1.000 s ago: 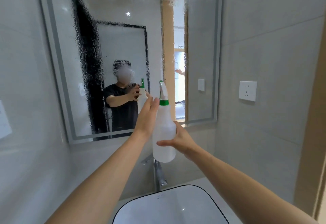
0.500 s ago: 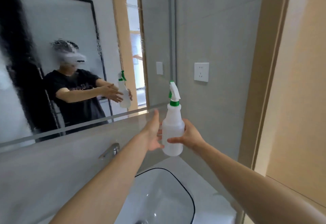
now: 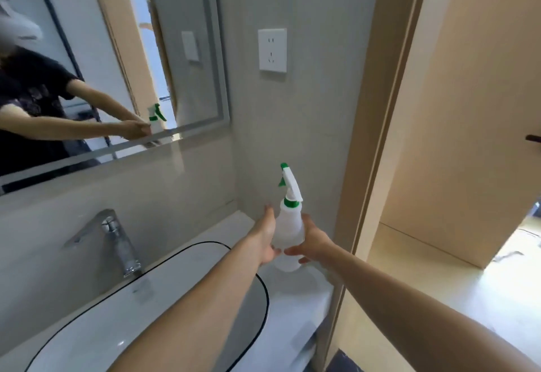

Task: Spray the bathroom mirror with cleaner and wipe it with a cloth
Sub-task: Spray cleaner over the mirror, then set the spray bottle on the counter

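Observation:
A white spray bottle with a green collar and nozzle tip stands upright, its base at or just above the white counter in the right corner. My left hand presses its left side and my right hand wraps its right side. The framed wall mirror fills the upper left and reflects my arms and the bottle. No cloth is in view.
A white basin with a dark rim lies below my left arm, with a chrome faucet behind it. A white wall socket sits above the bottle. A wooden door frame stands to the right.
The bottle has come down from mirror height to the counter corner at the right, both hands still on it. My view has swung right and downward.

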Motion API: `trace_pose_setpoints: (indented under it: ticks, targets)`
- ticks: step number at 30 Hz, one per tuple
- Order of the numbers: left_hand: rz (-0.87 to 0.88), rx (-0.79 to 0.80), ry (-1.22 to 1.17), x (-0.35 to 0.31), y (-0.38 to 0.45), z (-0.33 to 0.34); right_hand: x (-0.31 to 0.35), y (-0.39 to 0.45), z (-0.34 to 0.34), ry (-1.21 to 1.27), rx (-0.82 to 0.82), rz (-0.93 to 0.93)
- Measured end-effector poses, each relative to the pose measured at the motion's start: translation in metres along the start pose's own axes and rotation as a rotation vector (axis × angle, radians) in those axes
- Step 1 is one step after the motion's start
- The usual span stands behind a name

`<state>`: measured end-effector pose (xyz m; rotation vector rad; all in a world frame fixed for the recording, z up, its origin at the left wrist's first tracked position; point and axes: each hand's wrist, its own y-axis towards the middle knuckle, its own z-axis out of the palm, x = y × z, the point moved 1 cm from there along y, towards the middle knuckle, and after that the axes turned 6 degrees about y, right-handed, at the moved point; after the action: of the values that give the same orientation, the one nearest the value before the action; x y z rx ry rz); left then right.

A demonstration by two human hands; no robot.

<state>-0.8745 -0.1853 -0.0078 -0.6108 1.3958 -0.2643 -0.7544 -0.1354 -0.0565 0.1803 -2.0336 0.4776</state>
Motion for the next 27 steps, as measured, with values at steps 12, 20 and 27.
trace_pose_setpoints:
  ticks: [12,20,27]
  targets:
    - [-0.141,-0.042,0.041,0.066,0.069,0.018,-0.095,0.060,0.026,0.070,0.149,0.223]
    - [-0.170,-0.060,0.020,0.084,0.094,0.026,-0.121,0.080,0.030,0.085,0.145,0.264]
    - [-0.187,-0.091,0.033,0.097,0.116,0.022,-0.126,0.083,0.029,0.188,0.130,0.307]
